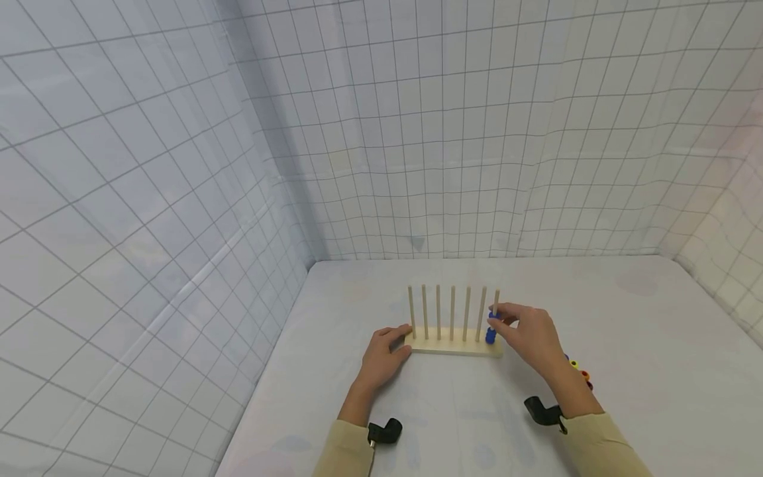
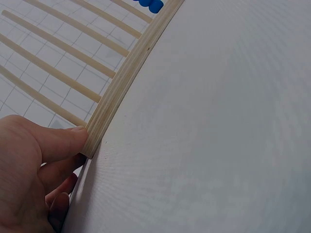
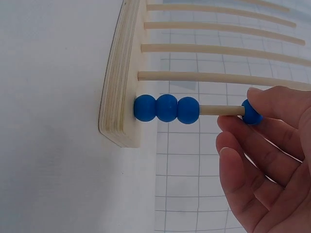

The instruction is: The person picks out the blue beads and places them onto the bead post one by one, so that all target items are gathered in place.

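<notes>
A pale wooden peg board (image 1: 453, 345) with several upright pegs stands on the table. At its left end my left hand (image 1: 380, 358) grips the base, the thumb (image 2: 65, 142) against one face and the fingers on the far side. On the rightmost peg, three blue beads (image 3: 166, 108) sit stacked against the base. Higher on that same peg, a blue bead (image 3: 251, 112) is pinched between the thumb and fingers of my right hand (image 1: 532, 334). A stretch of bare peg shows between this bead and the stack. The other pegs carry no beads.
Several loose coloured beads (image 1: 585, 375), yellow, orange and dark, lie on the white table (image 1: 453, 411) beside the right forearm, which partly hides them. White cloth walls with a grid (image 1: 441, 165) enclose the table at the back and sides.
</notes>
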`<state>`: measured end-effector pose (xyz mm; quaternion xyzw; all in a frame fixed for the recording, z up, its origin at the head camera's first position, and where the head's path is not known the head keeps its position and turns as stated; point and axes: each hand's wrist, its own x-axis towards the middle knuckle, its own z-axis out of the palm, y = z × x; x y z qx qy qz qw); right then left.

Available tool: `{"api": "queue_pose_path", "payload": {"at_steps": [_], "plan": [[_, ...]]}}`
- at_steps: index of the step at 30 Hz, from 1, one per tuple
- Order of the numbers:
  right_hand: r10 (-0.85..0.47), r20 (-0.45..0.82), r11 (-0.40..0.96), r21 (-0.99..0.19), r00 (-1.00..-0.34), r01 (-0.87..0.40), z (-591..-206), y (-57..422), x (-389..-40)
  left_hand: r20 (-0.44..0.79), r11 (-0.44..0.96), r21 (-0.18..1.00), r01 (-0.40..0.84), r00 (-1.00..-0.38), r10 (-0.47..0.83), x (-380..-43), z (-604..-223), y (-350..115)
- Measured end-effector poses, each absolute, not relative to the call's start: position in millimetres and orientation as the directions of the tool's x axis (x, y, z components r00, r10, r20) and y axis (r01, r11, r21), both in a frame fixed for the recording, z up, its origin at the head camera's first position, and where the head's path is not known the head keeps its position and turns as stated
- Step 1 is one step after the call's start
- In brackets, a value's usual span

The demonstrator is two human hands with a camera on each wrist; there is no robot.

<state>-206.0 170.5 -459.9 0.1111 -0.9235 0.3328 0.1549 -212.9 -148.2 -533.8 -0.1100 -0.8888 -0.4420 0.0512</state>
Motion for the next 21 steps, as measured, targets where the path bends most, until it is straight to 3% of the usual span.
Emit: {"api": "queue_pose_path", "payload": {"at_steps": [21], "plan": [[-0.110, 0.338, 0.757, -0.581, -0.935, -0.299, -470.0, 171.0, -207.1, 0.189, 0.577, 0.780, 0.241, -0.971, 0.150, -212.2, -532.8, -147.7]]}}
